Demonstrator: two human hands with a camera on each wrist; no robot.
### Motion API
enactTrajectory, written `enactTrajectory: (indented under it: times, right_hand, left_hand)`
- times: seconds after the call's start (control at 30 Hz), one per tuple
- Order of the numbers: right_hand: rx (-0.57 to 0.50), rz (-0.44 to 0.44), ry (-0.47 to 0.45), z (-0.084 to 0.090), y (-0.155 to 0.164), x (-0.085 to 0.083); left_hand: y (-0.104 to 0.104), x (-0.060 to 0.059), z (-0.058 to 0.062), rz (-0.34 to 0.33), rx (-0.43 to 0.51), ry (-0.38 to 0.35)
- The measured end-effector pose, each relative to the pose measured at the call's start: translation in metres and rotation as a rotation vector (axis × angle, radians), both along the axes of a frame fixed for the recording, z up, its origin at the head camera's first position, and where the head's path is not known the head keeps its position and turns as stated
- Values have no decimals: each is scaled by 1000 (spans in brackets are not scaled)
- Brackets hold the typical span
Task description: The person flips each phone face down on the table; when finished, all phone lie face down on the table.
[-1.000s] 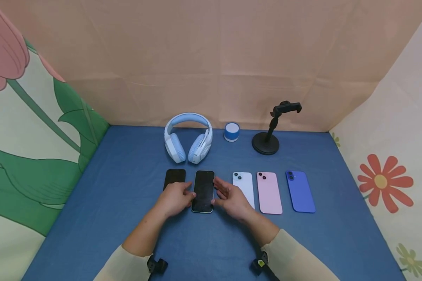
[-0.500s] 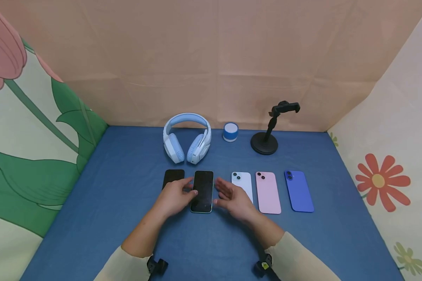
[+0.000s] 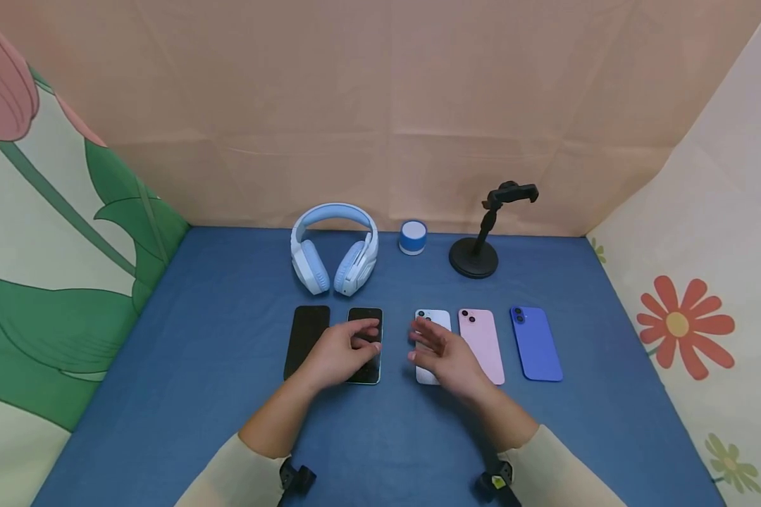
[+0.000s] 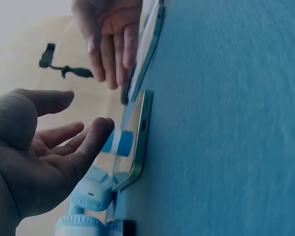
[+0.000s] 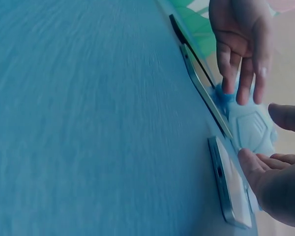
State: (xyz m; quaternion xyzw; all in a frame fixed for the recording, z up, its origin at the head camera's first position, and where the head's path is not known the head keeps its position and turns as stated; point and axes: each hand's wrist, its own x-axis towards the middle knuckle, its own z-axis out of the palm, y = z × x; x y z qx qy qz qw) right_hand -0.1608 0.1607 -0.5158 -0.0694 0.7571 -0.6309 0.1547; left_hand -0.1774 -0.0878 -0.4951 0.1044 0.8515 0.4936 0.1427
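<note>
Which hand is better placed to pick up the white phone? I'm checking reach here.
Probably the right hand: it hovers open right above the white phone, while the left hand is over the black phone beside it.

Your blue table [image 3: 184, 394] carries five phones [image 3: 535, 343] in a row; headphones [image 3: 334, 248], speaker [image 3: 413, 236], stand [image 3: 474, 257] at 12 o'clock.

Blue-clothed bench [image 3: 184, 394]. Landmark: blue-white headphones [image 3: 335, 248] at back. Right of them a small blue-white speaker [image 3: 413, 236], further right a black phone stand [image 3: 482, 236]. Nearer, right of headphones: pink phone [image 3: 480, 345], blue phone [image 3: 535, 343], both face down. Black phone [image 3: 306, 339] front-left.
</note>
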Motion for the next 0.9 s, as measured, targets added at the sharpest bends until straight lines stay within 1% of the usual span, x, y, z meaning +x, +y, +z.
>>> enactTrajectory:
  times: [0.1, 0.17, 0.27, 0.53, 0.67, 0.9]
  right_hand:
    - [6, -18, -1, 0, 7, 0]
    - [-5, -36, -6, 0, 11, 0]
    - [-10, -64, -18, 0, 17, -1]
    - [38, -103, -11, -3, 34, 3]
    - [55, -110, -14, -4, 40, 5]
    - [69, -141, -34, -2, 47, 7]
  left_hand:
    - [6, -1, -4, -19, 34, -21]
    - [9, -2, -5, -31, 45, -42]
    - [15, -2, -7, -56, 47, -53]
    - [30, -4, -8, -114, 18, -103]
    - [36, -5, -10, -131, 0, -99]
    - [46, -8, -13, -139, -50, -94]
